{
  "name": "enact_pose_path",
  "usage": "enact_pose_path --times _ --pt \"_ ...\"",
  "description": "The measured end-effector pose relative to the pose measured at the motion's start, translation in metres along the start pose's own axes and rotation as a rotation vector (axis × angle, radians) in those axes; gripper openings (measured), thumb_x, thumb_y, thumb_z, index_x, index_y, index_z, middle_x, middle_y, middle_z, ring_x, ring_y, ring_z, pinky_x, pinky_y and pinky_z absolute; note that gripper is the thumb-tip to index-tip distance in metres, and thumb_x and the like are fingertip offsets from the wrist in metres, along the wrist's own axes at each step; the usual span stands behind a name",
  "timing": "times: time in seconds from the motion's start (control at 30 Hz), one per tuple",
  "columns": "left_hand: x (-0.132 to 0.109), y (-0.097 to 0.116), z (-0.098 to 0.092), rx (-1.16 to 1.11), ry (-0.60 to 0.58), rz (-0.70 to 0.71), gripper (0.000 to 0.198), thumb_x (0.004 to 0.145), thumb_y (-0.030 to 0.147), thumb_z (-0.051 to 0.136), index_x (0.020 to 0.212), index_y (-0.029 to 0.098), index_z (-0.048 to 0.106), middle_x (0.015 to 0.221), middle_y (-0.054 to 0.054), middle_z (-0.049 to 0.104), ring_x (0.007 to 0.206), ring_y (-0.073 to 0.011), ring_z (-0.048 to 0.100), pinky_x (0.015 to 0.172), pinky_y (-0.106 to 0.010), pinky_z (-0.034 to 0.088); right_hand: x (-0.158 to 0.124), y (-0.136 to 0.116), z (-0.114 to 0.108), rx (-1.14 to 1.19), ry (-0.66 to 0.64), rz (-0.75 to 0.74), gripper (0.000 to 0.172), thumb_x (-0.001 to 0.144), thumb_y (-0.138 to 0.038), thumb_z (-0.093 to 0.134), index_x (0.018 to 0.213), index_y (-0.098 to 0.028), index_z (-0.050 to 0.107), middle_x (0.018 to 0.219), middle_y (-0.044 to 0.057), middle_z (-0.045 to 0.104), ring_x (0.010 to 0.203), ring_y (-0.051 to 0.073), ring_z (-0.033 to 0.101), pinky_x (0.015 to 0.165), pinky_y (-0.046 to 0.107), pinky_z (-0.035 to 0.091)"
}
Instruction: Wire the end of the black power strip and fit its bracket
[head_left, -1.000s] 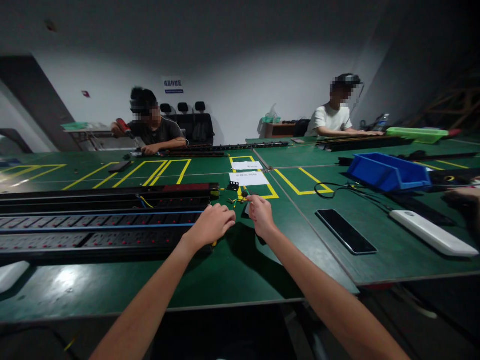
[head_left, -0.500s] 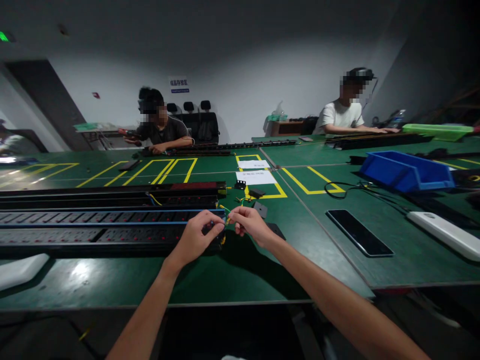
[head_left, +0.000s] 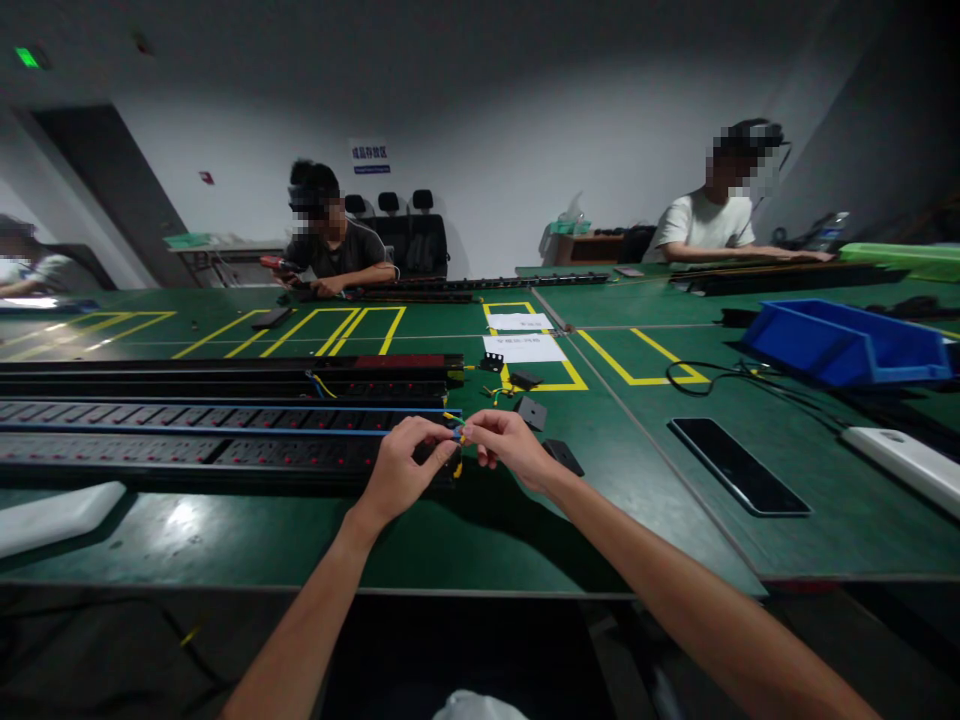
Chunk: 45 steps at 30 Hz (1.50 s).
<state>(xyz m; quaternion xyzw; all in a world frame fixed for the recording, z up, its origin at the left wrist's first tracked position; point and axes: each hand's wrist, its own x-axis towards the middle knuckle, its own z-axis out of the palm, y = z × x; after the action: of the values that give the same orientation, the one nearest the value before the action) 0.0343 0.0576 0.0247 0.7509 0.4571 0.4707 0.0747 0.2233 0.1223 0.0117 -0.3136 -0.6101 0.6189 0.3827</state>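
Observation:
My left hand [head_left: 405, 462] and my right hand [head_left: 504, 447] meet at the right end of a long black power strip [head_left: 217, 452] lying on the green table [head_left: 465, 530]. Both hands pinch thin yellow, green and blue wires [head_left: 457, 432] that come out of the strip's end. A second, opened strip [head_left: 225, 385] with blue wiring runs along behind it. Small black end caps [head_left: 532, 411] and another small black part [head_left: 562, 456] lie just right of my right hand.
A black phone [head_left: 739, 465], a white slab [head_left: 904, 456], a blue bin [head_left: 847, 345] and a black cable [head_left: 697, 375] lie to the right. White papers [head_left: 523, 347] sit inside yellow floor markings. Two people work at the far side. A white slab [head_left: 56, 515] lies left.
My hands came together from near the loose parts to the strip's end and took hold of the wires. The view has shifted slightly to the left.

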Motion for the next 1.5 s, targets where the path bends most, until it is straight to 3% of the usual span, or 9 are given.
enact_pose_path --times 0.43,0.73,1.07,1.23,1.5 --pt "-0.001 -0.003 0.001 -0.015 -0.010 0.016 0.008 0.090 0.029 0.068 0.090 0.021 0.070 0.088 -0.003 0.072 0.084 -0.0173 0.066 0.080 -0.032 0.050 0.000 0.002 0.001 -0.055 -0.005 -0.008 0.035 0.077 -0.050 0.074 0.082 -0.017 0.067 0.065 -0.001 0.063 0.047 0.009 0.055 0.041 0.019 0.035" --pt "-0.007 -0.006 0.008 0.320 -0.089 0.113 0.011 0.093 0.030 0.063 0.097 0.022 0.069 0.093 -0.004 0.073 0.089 -0.0199 0.064 0.077 -0.036 0.044 0.000 0.006 0.000 -0.066 0.007 -0.023 0.036 0.077 -0.051 0.074 0.084 -0.016 0.068 0.061 -0.001 0.062 0.045 0.009 0.053 0.040 0.019 0.035" --pt "-0.009 -0.004 0.012 0.349 -0.026 0.131 0.010 0.093 0.027 0.060 0.091 0.021 0.068 0.087 -0.004 0.074 0.083 -0.0189 0.064 0.073 -0.035 0.042 0.000 0.006 0.003 -0.051 0.013 -0.009 0.036 0.077 -0.051 0.074 0.084 -0.016 0.068 0.063 -0.001 0.064 0.044 0.008 0.053 0.041 0.019 0.036" --pt "-0.009 -0.002 0.011 0.407 0.009 0.097 0.009 0.091 0.027 0.061 0.087 0.021 0.067 0.086 -0.004 0.074 0.085 -0.0205 0.062 0.077 -0.037 0.041 0.004 0.008 0.003 0.000 0.096 0.014 0.035 0.079 -0.052 0.070 0.084 -0.017 0.067 0.076 0.003 0.069 0.044 0.007 0.052 0.039 0.019 0.034" --pt "-0.010 -0.005 0.011 0.505 -0.058 0.068 0.014 0.093 0.028 0.059 0.083 0.021 0.067 0.084 -0.003 0.073 0.087 -0.0216 0.061 0.081 -0.038 0.038 0.008 0.008 -0.004 0.039 0.235 0.102 0.028 0.083 -0.044 0.061 0.080 -0.016 0.065 0.065 -0.002 0.058 0.040 0.006 0.046 0.037 0.019 0.030"
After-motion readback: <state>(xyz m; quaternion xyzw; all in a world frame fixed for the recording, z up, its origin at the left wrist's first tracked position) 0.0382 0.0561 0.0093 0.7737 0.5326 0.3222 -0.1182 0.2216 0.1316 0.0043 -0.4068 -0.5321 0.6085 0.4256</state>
